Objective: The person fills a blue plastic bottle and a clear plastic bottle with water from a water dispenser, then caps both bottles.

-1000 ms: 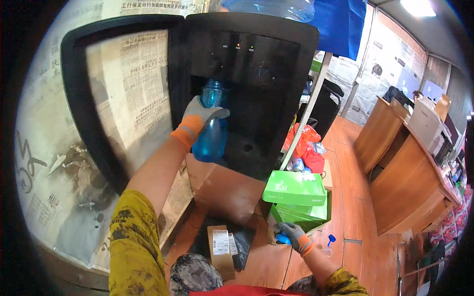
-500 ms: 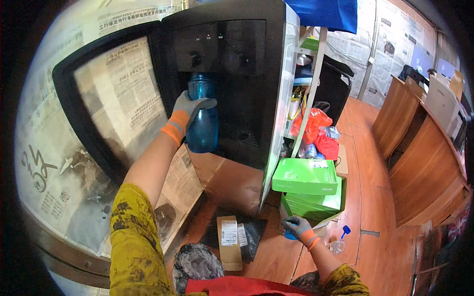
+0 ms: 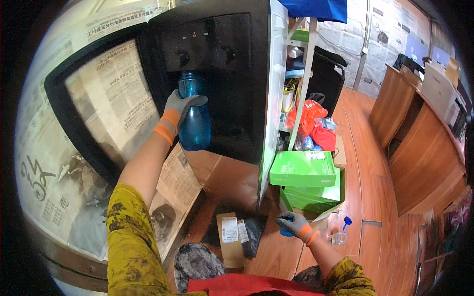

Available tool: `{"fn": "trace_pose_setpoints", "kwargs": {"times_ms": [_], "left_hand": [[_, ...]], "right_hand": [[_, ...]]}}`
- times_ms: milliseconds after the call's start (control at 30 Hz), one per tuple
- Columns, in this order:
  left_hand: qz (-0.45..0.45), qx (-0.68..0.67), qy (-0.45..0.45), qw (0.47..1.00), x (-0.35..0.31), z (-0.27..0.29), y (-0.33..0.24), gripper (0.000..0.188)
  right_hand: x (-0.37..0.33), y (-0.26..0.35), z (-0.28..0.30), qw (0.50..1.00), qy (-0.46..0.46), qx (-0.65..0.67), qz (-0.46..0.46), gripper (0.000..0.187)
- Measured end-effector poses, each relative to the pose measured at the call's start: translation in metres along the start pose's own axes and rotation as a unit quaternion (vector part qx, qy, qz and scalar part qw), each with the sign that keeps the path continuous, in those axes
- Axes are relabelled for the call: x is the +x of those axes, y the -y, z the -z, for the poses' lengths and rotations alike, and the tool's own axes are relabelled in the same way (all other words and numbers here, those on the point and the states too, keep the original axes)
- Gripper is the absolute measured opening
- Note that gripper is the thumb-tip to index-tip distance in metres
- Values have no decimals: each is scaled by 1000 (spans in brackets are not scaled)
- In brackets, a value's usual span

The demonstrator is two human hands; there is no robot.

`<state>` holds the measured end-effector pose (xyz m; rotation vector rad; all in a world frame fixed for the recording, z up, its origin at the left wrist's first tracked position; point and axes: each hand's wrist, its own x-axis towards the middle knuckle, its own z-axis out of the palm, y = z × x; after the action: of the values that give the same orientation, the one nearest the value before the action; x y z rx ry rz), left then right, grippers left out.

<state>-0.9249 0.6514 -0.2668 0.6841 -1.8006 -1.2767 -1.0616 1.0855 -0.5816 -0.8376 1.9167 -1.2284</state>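
My left hand [image 3: 182, 105], in a grey glove with an orange cuff, is closed around a translucent blue water bottle [image 3: 196, 128]. The bottle stands upright with its uncapped mouth under the taps of a black water dispenser [image 3: 237, 106]. The dispenser's black-framed door [image 3: 96, 54] hangs open on the left. Low on the right, my right hand [image 3: 292, 224], gloved the same way, is closed on a small round blue piece [image 3: 285, 232] that looks like a bottle cap. The glove covers much of it. Whether water is running cannot be made out.
Right of the dispenser, green boxes [image 3: 303, 168] stand on the floor beneath a shelf with red bags [image 3: 323, 135]. A small clear bottle with a blue cap [image 3: 339, 239] is by my right wrist. A flat cardboard box [image 3: 231, 246] lies below; wooden desks [image 3: 424, 163] stand far right.
The whole view has shifted slightly, so everything sits a little further left. Both hands keep their grips, and the bottle stays under the taps.
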Motion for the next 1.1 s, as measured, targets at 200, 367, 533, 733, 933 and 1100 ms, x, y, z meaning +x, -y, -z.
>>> {"fn": "trace_pose_setpoints", "kwargs": {"times_ms": [200, 367, 533, 733, 933, 1100], "left_hand": [[6, 28, -10, 1000, -2, 0, -5, 62], [-5, 29, 4, 1000, 3, 2, 0, 60], [17, 9, 5, 1000, 7, 3, 1, 63], [8, 12, -5, 1000, -2, -1, -4, 68], [10, -14, -6, 1000, -8, -3, -8, 71], [4, 18, -16, 1000, -10, -3, -9, 71]], "right_hand": [[1, -4, -1, 999, 6, 28, -19, 37], [2, -2, 0, 1000, -2, -17, -22, 39], [0, 2, 3, 1000, 8, -27, -11, 41], [9, -16, 1, 1000, 3, -9, -14, 39], [9, -13, 2, 1000, 5, -16, -1, 32], [-3, 10, 4, 1000, 3, -25, -13, 35]]}}
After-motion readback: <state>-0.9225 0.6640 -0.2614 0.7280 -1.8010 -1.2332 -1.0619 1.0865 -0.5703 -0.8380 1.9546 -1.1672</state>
